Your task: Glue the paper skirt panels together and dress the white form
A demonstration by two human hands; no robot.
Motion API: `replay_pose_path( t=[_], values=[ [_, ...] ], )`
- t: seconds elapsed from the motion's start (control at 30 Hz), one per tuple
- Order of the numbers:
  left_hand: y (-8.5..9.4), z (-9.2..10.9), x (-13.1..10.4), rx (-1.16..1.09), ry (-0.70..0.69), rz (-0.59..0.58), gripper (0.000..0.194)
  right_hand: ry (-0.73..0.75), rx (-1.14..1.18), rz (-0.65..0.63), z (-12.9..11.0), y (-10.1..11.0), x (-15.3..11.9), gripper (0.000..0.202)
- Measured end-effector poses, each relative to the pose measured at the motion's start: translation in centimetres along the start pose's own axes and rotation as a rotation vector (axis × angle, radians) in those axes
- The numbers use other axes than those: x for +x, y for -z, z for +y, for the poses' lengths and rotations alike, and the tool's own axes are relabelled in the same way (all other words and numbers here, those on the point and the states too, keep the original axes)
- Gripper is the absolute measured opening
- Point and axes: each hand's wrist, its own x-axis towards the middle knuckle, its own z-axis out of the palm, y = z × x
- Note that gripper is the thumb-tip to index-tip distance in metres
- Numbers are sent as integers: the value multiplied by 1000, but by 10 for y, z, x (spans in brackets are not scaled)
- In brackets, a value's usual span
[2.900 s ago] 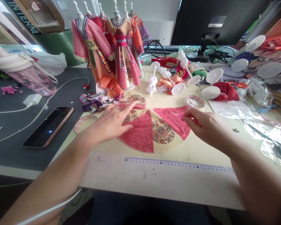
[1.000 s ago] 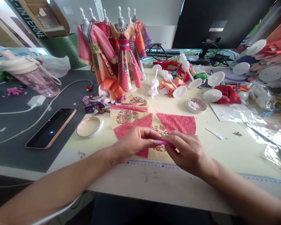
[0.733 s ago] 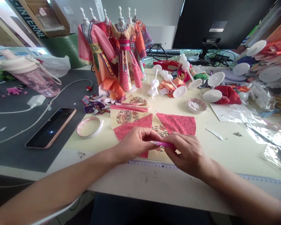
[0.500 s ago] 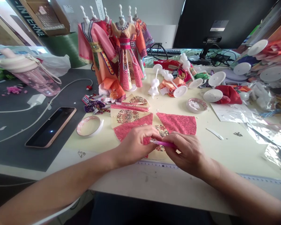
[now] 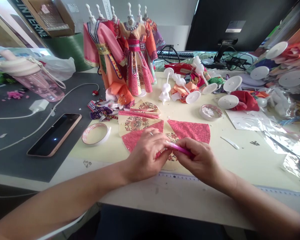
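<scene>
My right hand (image 5: 198, 160) is closed around a slim pink pen-like tool (image 5: 181, 150), which points left. The tool's tip meets the fingers of my left hand (image 5: 148, 153), a ring on one of them. Those fingers are bent together, and what they pinch is hidden. Under both hands lies a fan of cloth panels: a red patterned panel (image 5: 191, 130) at the right, another red panel (image 5: 132, 141) at the left, and a cream floral panel (image 5: 137, 123) behind. A ruler (image 5: 180, 176) runs along the near edge of the cloth.
Rolls of tape lie left (image 5: 95, 134) and right (image 5: 210, 112) of the cloth. A phone (image 5: 54, 135) and a water bottle (image 5: 37, 78) are at the left. Dressed doll figures (image 5: 133, 60) stand behind. White doll stands (image 5: 193, 97) and plastic bags (image 5: 280, 103) crowd the right.
My left hand has turned so its back and ring show, and its fingers cover the tool's tip more. The pink tool slants more, its right end lower.
</scene>
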Motion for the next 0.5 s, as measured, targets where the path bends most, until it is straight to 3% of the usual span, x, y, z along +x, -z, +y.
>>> replay_pose_path(
  t=[0.1,0.2,0.3,0.4,0.5],
  values=[
    [-1,-1,1,-68,73,51,7,-201,232,-80,-8,3,2,16],
    [2,-8,4,-104,254,117,8,-294,418,-182,-13,6,1,20],
    [6,-12,6,-167,388,138,5,-380,624,-135,-10,5,2,21],
    [7,-9,6,-239,333,142,5,-494,816,-17,-2,3,5,20],
    [5,-5,5,-207,177,193,10,-570,937,-4,2,3,8,15]
  ],
)
